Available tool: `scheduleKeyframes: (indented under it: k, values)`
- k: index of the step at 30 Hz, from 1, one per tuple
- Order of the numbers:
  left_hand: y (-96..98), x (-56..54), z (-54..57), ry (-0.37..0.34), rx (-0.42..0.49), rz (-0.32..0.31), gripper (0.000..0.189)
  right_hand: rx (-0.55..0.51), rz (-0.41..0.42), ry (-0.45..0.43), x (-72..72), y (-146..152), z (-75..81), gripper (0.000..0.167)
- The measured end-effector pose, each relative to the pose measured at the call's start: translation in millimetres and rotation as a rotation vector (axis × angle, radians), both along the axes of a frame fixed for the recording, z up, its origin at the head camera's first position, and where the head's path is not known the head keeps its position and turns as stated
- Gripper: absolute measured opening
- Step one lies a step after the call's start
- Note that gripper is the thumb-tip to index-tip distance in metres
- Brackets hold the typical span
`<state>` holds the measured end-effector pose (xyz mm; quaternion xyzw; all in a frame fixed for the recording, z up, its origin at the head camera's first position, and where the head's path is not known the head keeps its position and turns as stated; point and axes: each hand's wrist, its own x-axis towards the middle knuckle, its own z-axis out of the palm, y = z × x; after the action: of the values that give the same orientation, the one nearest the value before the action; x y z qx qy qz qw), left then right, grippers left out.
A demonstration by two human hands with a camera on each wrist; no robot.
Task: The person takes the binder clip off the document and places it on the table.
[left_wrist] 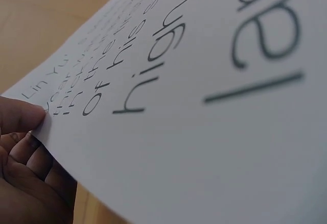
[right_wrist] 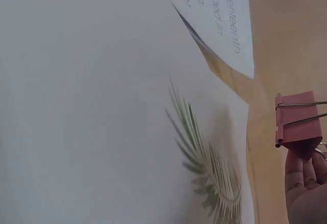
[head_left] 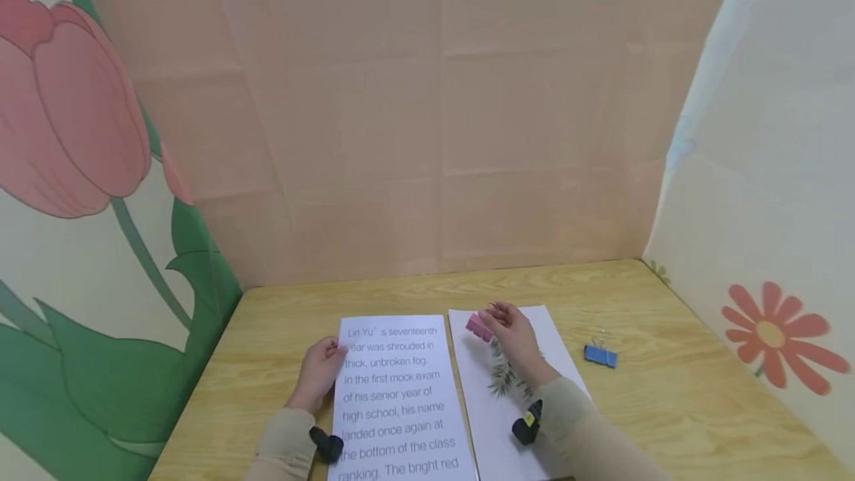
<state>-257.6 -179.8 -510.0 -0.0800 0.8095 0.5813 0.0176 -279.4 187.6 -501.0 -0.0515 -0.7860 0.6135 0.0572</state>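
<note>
My left hand (head_left: 317, 373) pinches the left edge of a printed sheet (head_left: 394, 399) between thumb and fingers. The left wrist view shows that edge bent up off the table beside the thumb (left_wrist: 20, 116). In my right hand (head_left: 517, 340) is a pink binder clip (right_wrist: 299, 119), held by its wire handles above the far end of a second white page (head_left: 481, 407). Green needle-like leaves (head_left: 502, 371) show on this page, partly behind the right hand; whether printed or real, I cannot tell. The two pages lie side by side with a narrow gap.
A blue binder clip (head_left: 600, 355) lies on the wooden table (head_left: 668, 392), right of the pages. A pinkish cloth-like backdrop (head_left: 434, 132) rises behind the table's far edge. Painted flower panels stand at both sides, with a tulip (head_left: 73, 110) on the left.
</note>
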Motion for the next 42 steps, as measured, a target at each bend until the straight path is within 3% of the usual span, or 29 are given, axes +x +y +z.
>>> scheduleKeyframes:
  k: [3,11,23,32,42]
  values:
    - [0.3,0.6,0.9,0.003,-0.007,-0.004,0.022,0.038,-0.008,-0.012,1.2,7,-0.7,0.069]
    - [-0.4,-0.9,0.4,0.002,-0.01,0.002,0.022,-0.022,-0.035,-0.034,4.9,24,-0.8,0.073]
    - [1.4,0.5,3.3,-0.016,-0.018,0.024,0.024,0.05,-0.055,-0.106,16.0,47,-6.0,0.075]
    - [2.9,2.5,2.7,-0.022,-0.01,0.021,0.023,0.056,-0.062,-0.169,20.9,63,-9.5,0.095]
    - [4.8,1.3,3.6,-0.016,0.001,0.01,0.021,0.041,-0.084,-0.205,26.3,84,-11.3,0.095]
